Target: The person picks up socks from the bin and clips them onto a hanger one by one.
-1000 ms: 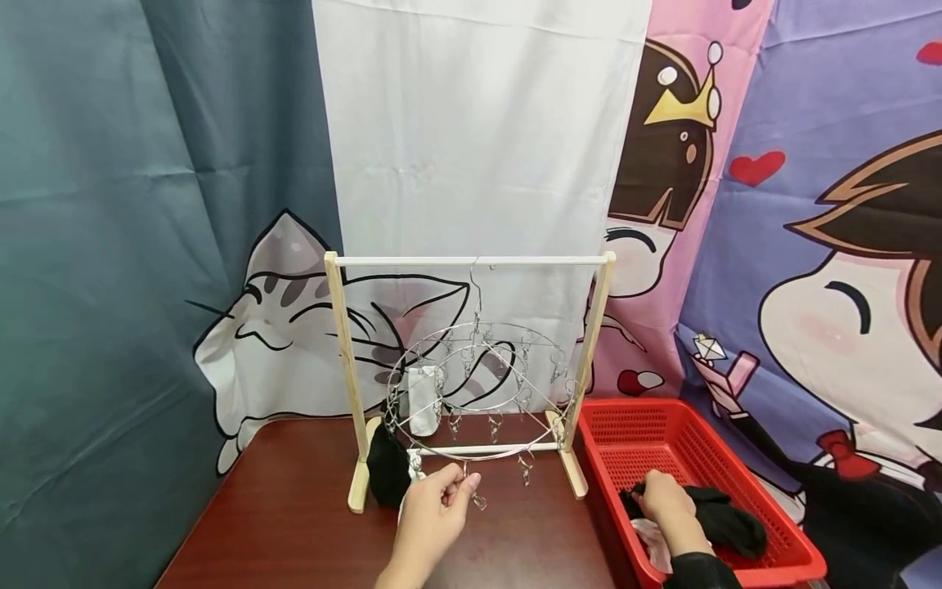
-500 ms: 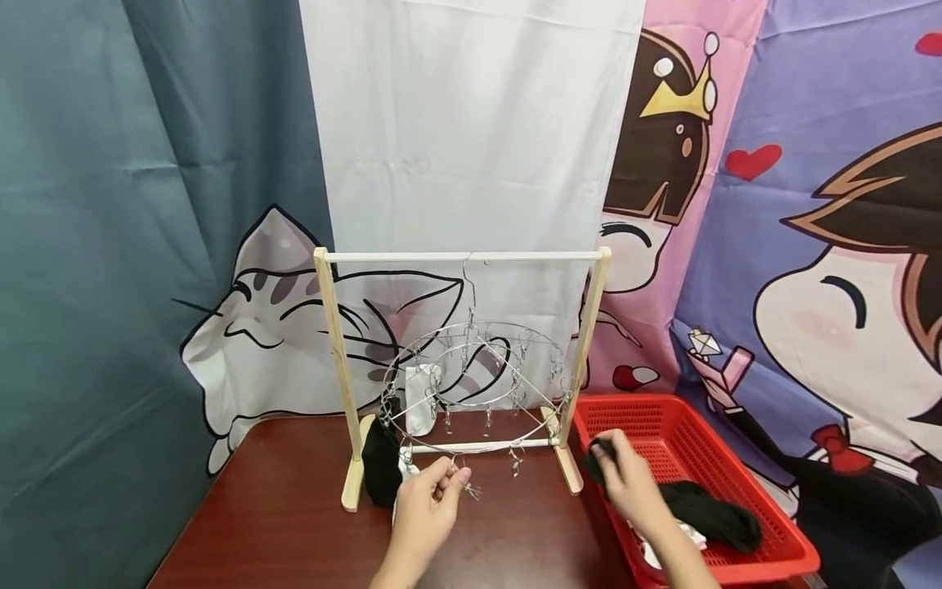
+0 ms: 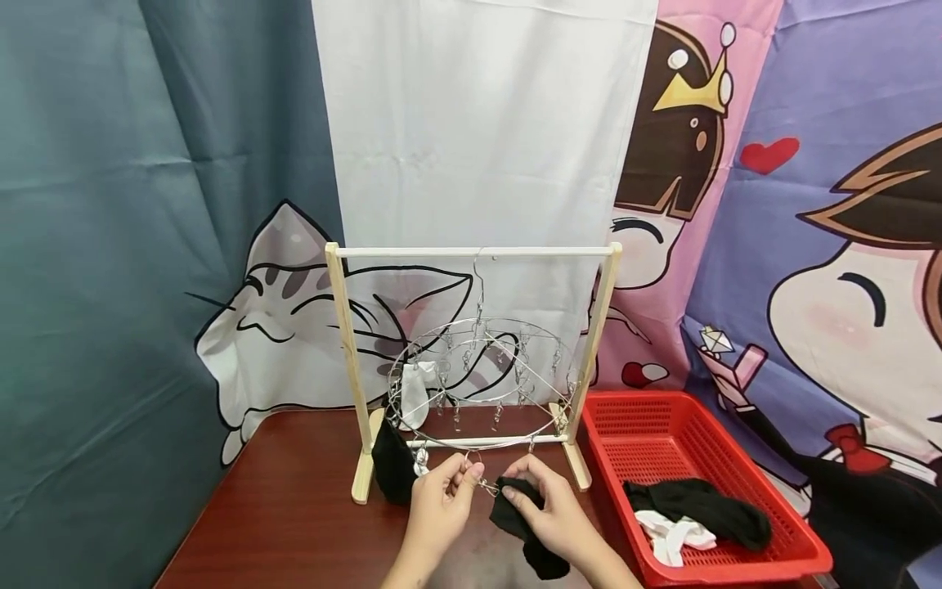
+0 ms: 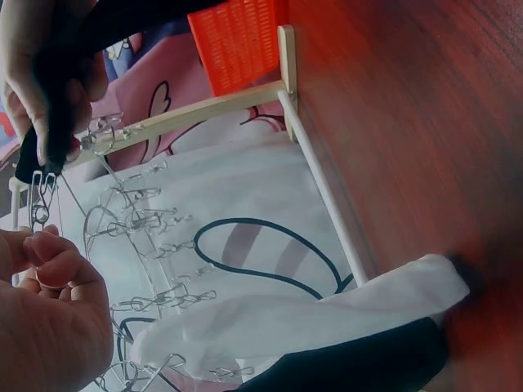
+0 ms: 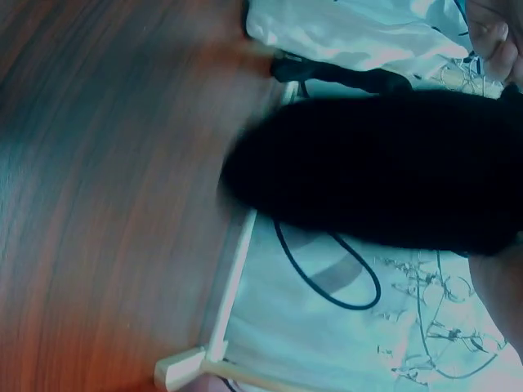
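In the head view my left hand (image 3: pixel 439 507) pinches a metal clip (image 3: pixel 487 487) that hangs from the near edge of a round wire drying hanger (image 3: pixel 481 286). My right hand (image 3: pixel 555 511) grips a black sock (image 3: pixel 515 515) by its upper end, thumb across it, and the rest droops down. The left wrist view has the sock's edge right at the tips of the clip (image 4: pixel 41 200). A white sock (image 3: pixel 418 397) and another black sock (image 3: pixel 392 462) hang at the hanger's left side. The held sock covers much of the right wrist view.
A wooden rack (image 3: pixel 473 253) with a white top rail carries the hanger on the brown table (image 3: pixel 243 523). To the right stands a red basket (image 3: pixel 662 421) with a black sock (image 3: pixel 702 507) and a white sock (image 3: pixel 673 536) inside. Printed curtains (image 3: pixel 478 123) hang behind.
My right hand has lifted a black sock out of the red basket and carried it left to the clip. The left hand has stayed at the hanger's near edge, still pinching the clip.
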`<state>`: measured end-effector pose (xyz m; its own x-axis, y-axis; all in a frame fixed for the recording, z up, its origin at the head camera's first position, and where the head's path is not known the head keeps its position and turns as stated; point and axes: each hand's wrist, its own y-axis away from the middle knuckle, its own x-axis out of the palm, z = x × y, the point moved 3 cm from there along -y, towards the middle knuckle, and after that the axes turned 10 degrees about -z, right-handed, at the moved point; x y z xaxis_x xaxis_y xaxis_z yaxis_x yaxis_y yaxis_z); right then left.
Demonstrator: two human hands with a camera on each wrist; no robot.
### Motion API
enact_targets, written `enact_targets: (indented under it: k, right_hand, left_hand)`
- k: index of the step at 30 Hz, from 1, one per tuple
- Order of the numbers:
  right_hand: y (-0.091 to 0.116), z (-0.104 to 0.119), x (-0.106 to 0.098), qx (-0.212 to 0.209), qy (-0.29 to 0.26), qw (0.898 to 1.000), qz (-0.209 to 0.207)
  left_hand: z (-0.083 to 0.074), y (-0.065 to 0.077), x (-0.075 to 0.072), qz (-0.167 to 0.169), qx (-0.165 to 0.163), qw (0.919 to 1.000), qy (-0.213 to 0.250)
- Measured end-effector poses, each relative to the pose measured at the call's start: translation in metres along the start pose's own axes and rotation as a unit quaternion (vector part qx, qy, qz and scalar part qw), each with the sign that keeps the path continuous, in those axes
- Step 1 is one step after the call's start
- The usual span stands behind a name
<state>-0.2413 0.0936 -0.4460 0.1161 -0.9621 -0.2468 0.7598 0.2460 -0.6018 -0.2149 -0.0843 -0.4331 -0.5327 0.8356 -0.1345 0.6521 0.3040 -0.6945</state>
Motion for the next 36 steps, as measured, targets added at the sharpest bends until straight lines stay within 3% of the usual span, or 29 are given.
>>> enact_targets:
  k: [9,20,24,26,29,31,33,36]
  right_hand:
    - [0.005,0.002,0.004,0.007,-0.011,1.000,-0.012]
    - [0.007,0.002,0.008,0.011,-0.032,0.999,-0.021]
    - [0.005,0.004,0.010,-0.011,-0.055,0.996,-0.065]
    - [0.004,0.005,0.010,-0.016,-0.056,0.995,-0.080]
    - [0.003,0.006,0.007,-0.064,-0.009,0.993,-0.098]
    - [0.001,0.010,0.001,-0.138,0.053,0.980,-0.131]
    - [-0.003,0.013,-0.009,-0.210,0.131,0.951,-0.186]
    - [-0.015,0.014,-0.027,-0.240,0.237,0.907,-0.251]
  left_hand:
    - [-0.001,-0.001,-0.002,-0.005,-0.016,0.9998,0.010]
    - [-0.002,-0.001,-0.005,-0.010,-0.013,0.9999,0.001]
    - [-0.003,0.000,-0.005,-0.008,-0.012,0.9999,0.001]
    - [-0.004,0.000,-0.005,-0.007,0.003,1.0000,-0.006]
    - [-0.002,0.000,-0.007,-0.005,0.030,0.9991,-0.031]
    - [0.000,0.000,-0.009,-0.014,0.047,0.9970,-0.060]
    - [0.002,-0.001,-0.013,-0.030,0.052,0.9945,-0.086]
    - [0.004,-0.004,-0.018,-0.058,0.042,0.9916,-0.108]
